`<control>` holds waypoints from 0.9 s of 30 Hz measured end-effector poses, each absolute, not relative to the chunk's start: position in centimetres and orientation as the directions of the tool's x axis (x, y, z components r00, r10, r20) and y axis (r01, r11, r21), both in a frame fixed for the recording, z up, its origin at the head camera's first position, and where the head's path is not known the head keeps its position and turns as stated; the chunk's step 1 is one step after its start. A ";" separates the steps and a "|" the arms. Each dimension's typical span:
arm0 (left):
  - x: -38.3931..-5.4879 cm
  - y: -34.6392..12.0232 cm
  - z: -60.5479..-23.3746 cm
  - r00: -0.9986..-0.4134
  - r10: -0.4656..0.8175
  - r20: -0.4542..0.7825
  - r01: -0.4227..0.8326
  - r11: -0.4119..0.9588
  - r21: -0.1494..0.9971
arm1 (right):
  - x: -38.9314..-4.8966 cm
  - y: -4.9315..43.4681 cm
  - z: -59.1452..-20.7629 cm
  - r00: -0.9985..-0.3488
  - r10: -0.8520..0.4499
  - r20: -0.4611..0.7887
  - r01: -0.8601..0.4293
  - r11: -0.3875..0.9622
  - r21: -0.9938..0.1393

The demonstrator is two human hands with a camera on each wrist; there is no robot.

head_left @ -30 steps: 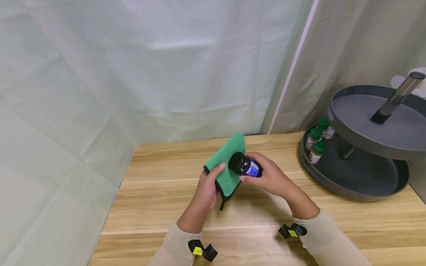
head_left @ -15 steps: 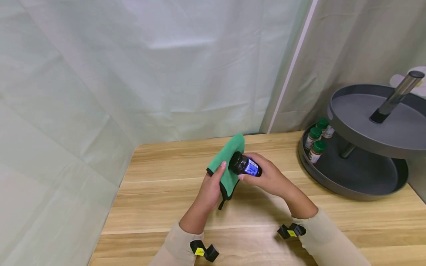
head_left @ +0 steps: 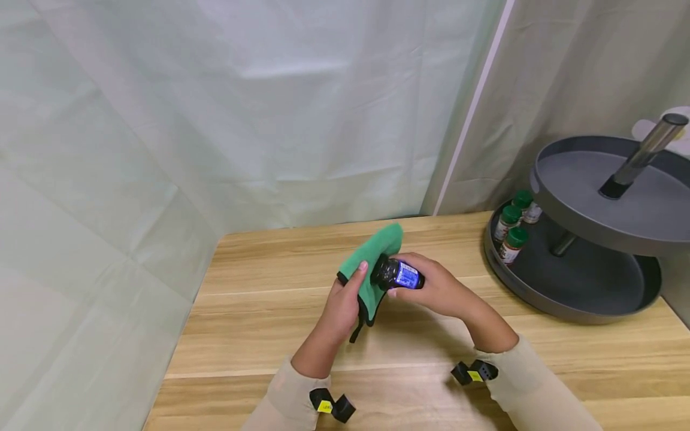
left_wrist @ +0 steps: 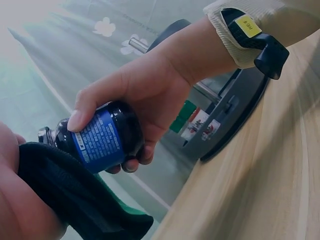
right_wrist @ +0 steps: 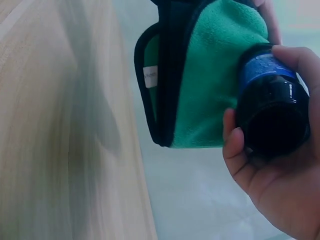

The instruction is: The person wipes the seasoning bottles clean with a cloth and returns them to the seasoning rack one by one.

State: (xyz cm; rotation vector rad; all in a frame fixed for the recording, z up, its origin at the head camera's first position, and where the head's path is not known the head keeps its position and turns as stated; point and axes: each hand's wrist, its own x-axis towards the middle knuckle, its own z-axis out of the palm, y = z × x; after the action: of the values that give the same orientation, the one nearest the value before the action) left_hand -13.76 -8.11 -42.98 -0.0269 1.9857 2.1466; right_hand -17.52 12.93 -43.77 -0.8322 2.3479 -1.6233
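My right hand [head_left: 433,284] grips a dark glass jar [left_wrist: 100,137] with a blue label, fingers and thumb curled round its body. The jar lies tilted on its side in the air, its neck end toward the left. A folded green cloth [head_left: 372,257] with black edging is pinched in my left hand [head_left: 342,305], thumb on top and the other fingers hidden behind it. In the head view the jar's neck end touches the cloth. The right wrist view shows the jar's dark base [right_wrist: 277,130] and the green cloth behind it.
A grey two-tier turntable rack [head_left: 571,299] stands on the wooden table [head_left: 248,335] at the right. Several green-capped spice jars [head_left: 513,244] sit on its lower tier. Pale curtains [head_left: 323,120] rise behind the table's back edge.
The cloth has shifted slightly right, and its top has dropped a little. The jar's neck end has tipped lower, turning its label more upward. The left hand has moved slightly right.
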 end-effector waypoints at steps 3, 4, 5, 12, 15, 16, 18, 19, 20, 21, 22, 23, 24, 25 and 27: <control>-13.7 -8.0 -43.0 -0.975 0.123 -0.184 -0.188 -0.026 0.982 | -17.6 13.1 -43.9 -0.822 -0.547 0.162 -0.359 0.276 -0.891; -13.6 -8.0 -43.0 -0.976 0.120 -0.183 -0.187 -0.023 0.982 | -17.6 13.0 -44.0 -0.819 -0.551 0.159 -0.365 0.286 -0.886; -13.6 -8.0 -43.0 -0.976 0.117 -0.181 -0.185 -0.024 0.982 | -17.7 13.0 -44.1 -0.816 -0.556 0.155 -0.370 0.297 -0.880; -13.7 -7.8 -43.4 -0.980 0.092 -0.177 -0.174 0.035 0.984 | -17.6 12.7 -44.5 -0.812 -0.574 0.105 -0.380 0.384 -0.841; -13.7 -7.7 -43.5 -0.979 0.094 -0.183 -0.178 0.056 0.982 | -17.5 12.6 -44.3 -0.814 -0.575 0.080 -0.374 0.415 -0.829; -13.7 -7.6 -43.5 -0.979 0.097 -0.181 -0.175 0.059 0.983 | -17.4 12.6 -44.3 -0.815 -0.574 0.074 -0.373 0.423 -0.826; -13.7 -7.6 -43.6 -0.980 0.106 -0.168 -0.162 0.064 0.985 | -17.4 12.5 -44.3 -0.819 -0.570 0.067 -0.374 0.441 -0.816; -13.7 -7.5 -43.6 -0.980 0.111 -0.164 -0.158 0.064 0.985 | -17.4 12.4 -44.3 -0.821 -0.568 0.064 -0.375 0.450 -0.811; -13.6 -7.5 -43.6 -0.981 0.127 -0.145 -0.138 0.065 0.988 | -17.4 12.4 -44.3 -0.824 -0.564 0.063 -0.377 0.460 -0.804; -13.6 -7.4 -43.6 -0.982 0.144 -0.121 -0.114 0.059 0.992 | -17.4 12.3 -44.3 -0.827 -0.559 0.063 -0.379 0.470 -0.797; -13.6 -7.3 -43.6 -0.983 0.158 -0.097 -0.089 0.055 0.994 | -17.4 12.3 -44.4 -0.831 -0.553 0.061 -0.379 0.483 -0.789; -13.6 -7.3 -43.6 -0.982 0.175 -0.072 -0.065 0.047 0.997 | -17.4 12.3 -44.4 -0.836 -0.546 0.058 -0.378 0.496 -0.781; -13.6 -7.2 -43.6 -0.981 0.188 -0.054 -0.047 0.039 0.998 | -17.3 12.2 -44.5 -0.843 -0.535 0.053 -0.373 0.510 -0.775; -13.6 -7.1 -43.7 -0.978 0.206 -0.030 -0.024 0.033 0.999 | -17.3 12.2 -44.6 -0.851 -0.523 0.051 -0.368 0.524 -0.768; -13.6 -7.0 -43.7 -0.974 0.226 0.009 0.012 0.013 1.000 | -17.4 12.2 -44.7 -0.868 -0.494 0.048 -0.355 0.552 -0.755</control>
State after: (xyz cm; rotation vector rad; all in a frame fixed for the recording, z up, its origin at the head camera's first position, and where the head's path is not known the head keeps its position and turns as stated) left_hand -13.59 -6.98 -43.71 0.2518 2.1205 2.0906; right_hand -17.35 12.18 -44.69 -0.7216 2.6142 -1.2138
